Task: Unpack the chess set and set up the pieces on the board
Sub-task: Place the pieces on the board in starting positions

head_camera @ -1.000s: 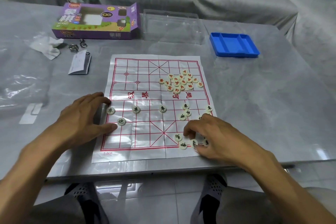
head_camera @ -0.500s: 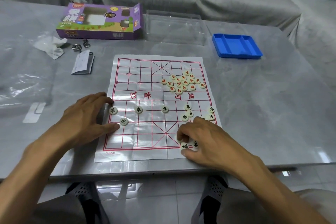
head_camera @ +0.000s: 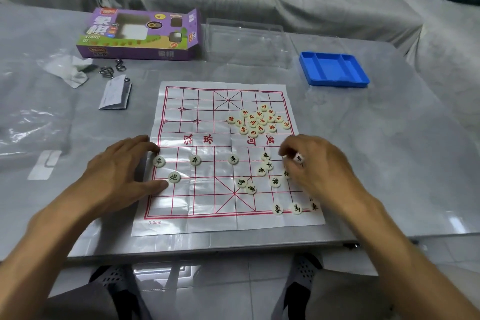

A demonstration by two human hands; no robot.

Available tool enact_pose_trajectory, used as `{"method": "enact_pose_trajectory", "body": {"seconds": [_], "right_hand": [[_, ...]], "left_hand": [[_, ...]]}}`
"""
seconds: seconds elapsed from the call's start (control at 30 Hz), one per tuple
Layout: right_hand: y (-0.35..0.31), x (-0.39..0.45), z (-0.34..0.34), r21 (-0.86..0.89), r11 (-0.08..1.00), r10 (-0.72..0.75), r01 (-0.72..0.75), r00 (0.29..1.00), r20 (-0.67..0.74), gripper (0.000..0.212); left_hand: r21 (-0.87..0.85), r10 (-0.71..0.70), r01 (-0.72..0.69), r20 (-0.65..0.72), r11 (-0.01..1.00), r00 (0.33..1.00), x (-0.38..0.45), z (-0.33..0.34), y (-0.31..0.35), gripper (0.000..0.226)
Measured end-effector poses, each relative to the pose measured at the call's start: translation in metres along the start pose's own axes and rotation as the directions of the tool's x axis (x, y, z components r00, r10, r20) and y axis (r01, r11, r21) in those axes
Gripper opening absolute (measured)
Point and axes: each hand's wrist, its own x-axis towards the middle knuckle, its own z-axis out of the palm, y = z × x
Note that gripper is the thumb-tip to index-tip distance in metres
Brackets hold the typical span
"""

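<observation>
Now right hand pinching a black-marked piece at the board's 3 o'clock edge; left hand flat, fingers spread, at 9 o'clock; loose black pieces just beside, toward 9 o'clock of right hand, nearer it

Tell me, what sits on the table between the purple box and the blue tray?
In the head view, a clear plastic case stands between the purple xiangqi box and the blue tray.
</observation>
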Motion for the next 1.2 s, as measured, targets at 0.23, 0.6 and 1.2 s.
{"method": "enact_pose_trajectory", "body": {"seconds": [0.23, 0.6, 1.2], "right_hand": [[0.035, -0.001, 0.006, -0.101, 0.991, 0.106, -0.084, 0.964, 0.242, 0.03], [0.04, -0.003, 0.008, -0.098, 0.991, 0.111, -0.091, 0.969, 0.222, 0.022], [-0.029, -0.035, 0.003, -0.001, 0.989, -0.145, 0.15, 0.953, 0.265, 0.024]], "left_hand": [[0.004, -0.018, 0.017, 0.021, 1.0, 1.0, 0.0, -0.001, 0.002, 0.076], [0.003, -0.02, 0.02, 0.021, 1.0, 1.0, 0.0, -0.002, 0.004, 0.076], [-0.002, -0.03, 0.03, 0.042, 1.0, 0.999, 0.0, -0.003, 0.004, 0.077]]}}
